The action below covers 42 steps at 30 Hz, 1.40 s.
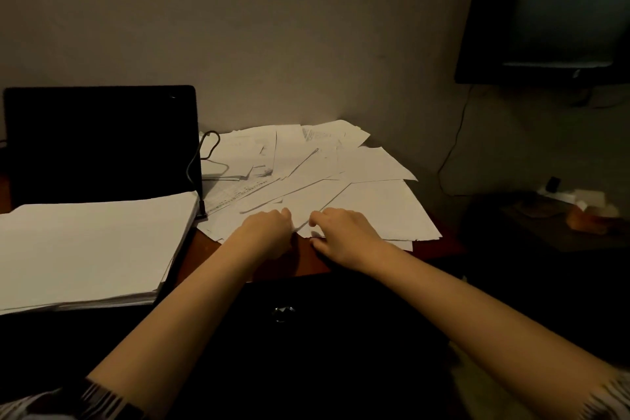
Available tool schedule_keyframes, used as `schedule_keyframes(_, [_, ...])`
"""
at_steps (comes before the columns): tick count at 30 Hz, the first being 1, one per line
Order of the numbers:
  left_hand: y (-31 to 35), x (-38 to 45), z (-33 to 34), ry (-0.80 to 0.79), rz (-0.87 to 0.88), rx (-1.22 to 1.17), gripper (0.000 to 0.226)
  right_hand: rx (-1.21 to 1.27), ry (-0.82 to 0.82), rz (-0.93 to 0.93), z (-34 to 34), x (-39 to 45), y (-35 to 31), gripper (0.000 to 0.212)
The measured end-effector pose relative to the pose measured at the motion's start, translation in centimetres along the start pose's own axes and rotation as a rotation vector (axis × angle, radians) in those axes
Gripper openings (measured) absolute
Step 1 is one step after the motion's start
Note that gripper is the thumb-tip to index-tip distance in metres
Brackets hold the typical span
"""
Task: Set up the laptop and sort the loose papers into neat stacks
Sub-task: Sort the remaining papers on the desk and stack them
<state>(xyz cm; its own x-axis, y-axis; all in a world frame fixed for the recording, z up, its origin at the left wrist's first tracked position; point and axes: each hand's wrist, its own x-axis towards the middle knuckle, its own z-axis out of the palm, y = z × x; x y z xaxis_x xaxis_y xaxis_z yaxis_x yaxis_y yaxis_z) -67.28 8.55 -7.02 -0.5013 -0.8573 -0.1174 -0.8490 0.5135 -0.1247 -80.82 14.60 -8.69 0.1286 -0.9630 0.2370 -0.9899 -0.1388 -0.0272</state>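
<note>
Head view — loose papers [341,177] fanned, overlapping, white — both hands pinching edges.

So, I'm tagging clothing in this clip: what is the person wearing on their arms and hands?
Both forearms are bare, and the left hand and right hand show no gloves. Striped, dark-and-light patterned sleeves show only at the bottom corners, pushed up toward the elbows.
</note>
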Motion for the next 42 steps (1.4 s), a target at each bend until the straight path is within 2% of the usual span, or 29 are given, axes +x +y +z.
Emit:
schedule_keyframes(5, [0.6,0.3,0.2,0.044,-0.023,0.045,0.068,0.044,-0.052,0.135,0.0,0.1,-0.2,0.035])
schedule_keyframes(10, [0.1,-1.1,-0.9,0.133,-0.032,0.192,0.029,0.16,-0.119,0.165,-0.7,0.4,-0.1,0.043])
schedule_keyframes(15, [-1.4,-2.3,-2.2,0.235,-0.032,0.303,0.026,0.295,-0.095,0.201,-1.7,0.6,0.8,0.043])
schedule_keyframes(17, [-2.1,-2.4,-2.6,0.238,-0.01,0.317,0.023,0.189,-0.133,0.175,-1.2,0.3,1.0,0.039])
schedule_keyframes(20, [-3.0,-2.7,-3.0,0.249,0.044,0.326,0.018,0.058,-0.093,0.145,-0.2,-0.1,1.3,0.03])
schedule_keyframes(24, [-3.7,-3.6,-3.8,0.259,0.077,0.277,0.021,0.043,-0.08,0.162,0.0,0.2,1.9,0.036])
schedule_keyframes(27, [-3.6,-4.7,-5.3,0.285,0.167,0.166,0.021,0.038,-0.107,0.176,0.0,0.7,2.5,0.042])
schedule_keyframes(31, [-2.7,-5.2,-7.8,0.293,0.235,0.004,0.019,0.251,-0.076,0.233,-0.3,0.8,3.5,0.041])
schedule_keyframes(34, [-2.5,-4.9,-9.3,0.235,0.232,-0.041,0.021,0.348,0.068,0.178,-0.5,0.1,2.9,0.036])
schedule_keyframes(37, [-2.7,-4.7,-10.5,0.208,0.224,-0.056,0.016,0.306,0.425,0.062,-0.7,-0.5,1.4,0.034])
schedule_keyframes(40, [-2.7,-5.1,-11.5,0.192,0.248,-0.013,0.004,0.281,0.779,-0.064,-1.3,-0.2,0.2,0.058])
schedule_keyframes(41, [-2.6,-5.4,-11.8,0.185,0.253,0.012,0.007,0.27,0.82,-0.094,-1.9,0.0,-0.1,0.071])
schedule_keyframes(42, [-2.6,-5.7,-12.2,0.187,0.256,0.043,0.015,0.268,0.793,-0.113,-2.4,0.3,-0.2,0.082])
